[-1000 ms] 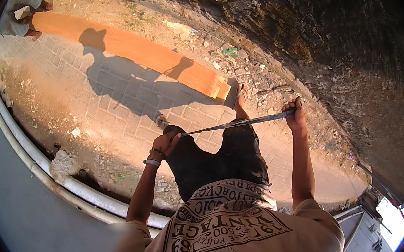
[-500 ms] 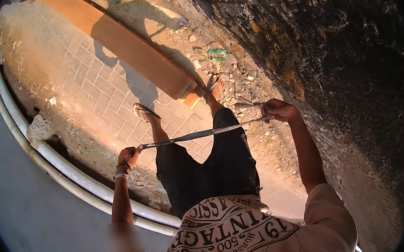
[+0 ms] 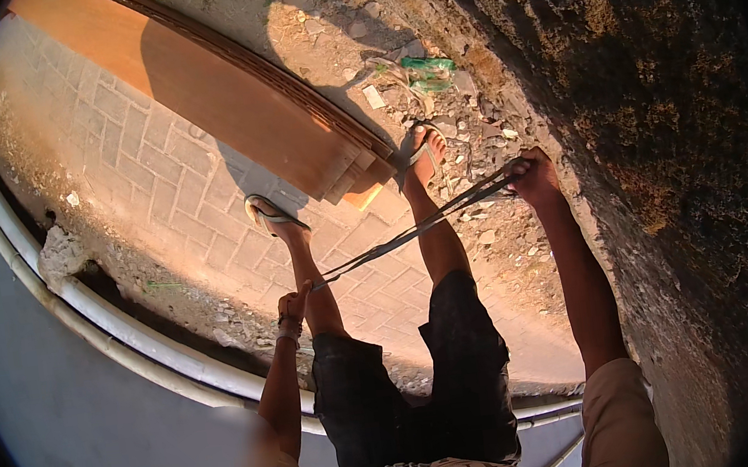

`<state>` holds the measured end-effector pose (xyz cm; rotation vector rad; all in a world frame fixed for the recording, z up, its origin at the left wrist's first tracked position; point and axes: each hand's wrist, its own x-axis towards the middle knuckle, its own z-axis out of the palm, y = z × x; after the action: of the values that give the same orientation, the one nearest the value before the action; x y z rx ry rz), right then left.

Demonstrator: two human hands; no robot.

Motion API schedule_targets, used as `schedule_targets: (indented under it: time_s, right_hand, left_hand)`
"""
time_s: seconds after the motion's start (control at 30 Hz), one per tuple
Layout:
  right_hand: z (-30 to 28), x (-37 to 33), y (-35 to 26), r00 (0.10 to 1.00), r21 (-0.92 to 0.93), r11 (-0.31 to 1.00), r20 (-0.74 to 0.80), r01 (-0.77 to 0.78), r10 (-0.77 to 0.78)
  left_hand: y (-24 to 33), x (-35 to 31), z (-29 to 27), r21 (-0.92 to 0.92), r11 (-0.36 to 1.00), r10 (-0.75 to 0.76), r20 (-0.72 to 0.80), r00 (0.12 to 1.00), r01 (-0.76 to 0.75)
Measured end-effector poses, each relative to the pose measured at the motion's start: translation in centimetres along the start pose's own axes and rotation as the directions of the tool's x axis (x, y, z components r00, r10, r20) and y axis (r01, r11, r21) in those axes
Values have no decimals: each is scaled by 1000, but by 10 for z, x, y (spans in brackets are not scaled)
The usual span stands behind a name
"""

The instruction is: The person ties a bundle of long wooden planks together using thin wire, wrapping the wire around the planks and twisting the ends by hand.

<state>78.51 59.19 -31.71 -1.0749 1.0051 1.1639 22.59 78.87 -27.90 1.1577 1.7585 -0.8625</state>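
Dark grey strap (image 3: 428,222) at the centre of the view, pulled nearly straight, slanting up from 8 o'clock toward 2 o'clock, with two strands close together along part of its length. Left hand (image 3: 292,305) at 8 o'clock, fingers curled tight round the lower end, with a pale band (image 3: 289,335) on the wrist. Right hand (image 3: 533,177) between 2 and 3 o'clock, closed round the upper end.

Beyond it, at 3 o'clock, a rough, dark wall (image 3: 681,201). At 6 o'clock, black shorts (image 3: 365,408), with bare legs reaching away under the strap. Left foot (image 3: 295,232) between 9 and 10 o'clock, right foot (image 3: 426,161) at 1 o'clock, both in sandals (image 3: 255,208).

Between 10 and 11 o'clock, a long stack of brown boards (image 3: 234,111), partly in shadow, with its uneven near end between the feet. Flat on herringbone paving (image 3: 145,175).

At 1 o'clock, a green plastic scrap (image 3: 428,75) among rubble (image 3: 478,136). From 9 round to 7 o'clock, pale pipes (image 3: 158,347), curved by the lens, beside a grey surface (image 3: 93,418).
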Motion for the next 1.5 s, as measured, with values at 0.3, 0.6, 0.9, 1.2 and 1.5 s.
schedule_targets:
  time_s: [0.3,0.6,0.9,1.2,1.5]
  right_hand:
    - [6,91,9,933,-886,301,308,353,-187]
    - [99,244,68,994,-447,888,21,108,-111]
    - [116,336,178,981,-525,850,185,47,60]
    - [103,218,79,955,-383,888,-43,256,-294]
    - [122,-83,8,11,-578,81,-123,812,-992]
  left_hand:
    - [30,69,7,-702,704,-176,-25,984,108]
    - [45,228,-36,-958,-215,240,135,961,189]
    - [135,316,57,-935,-261,347,140,927,239]
    - [35,252,10,-815,551,-458,-116,881,179]
    - [26,187,-71,-442,877,209,-2,978,-188]
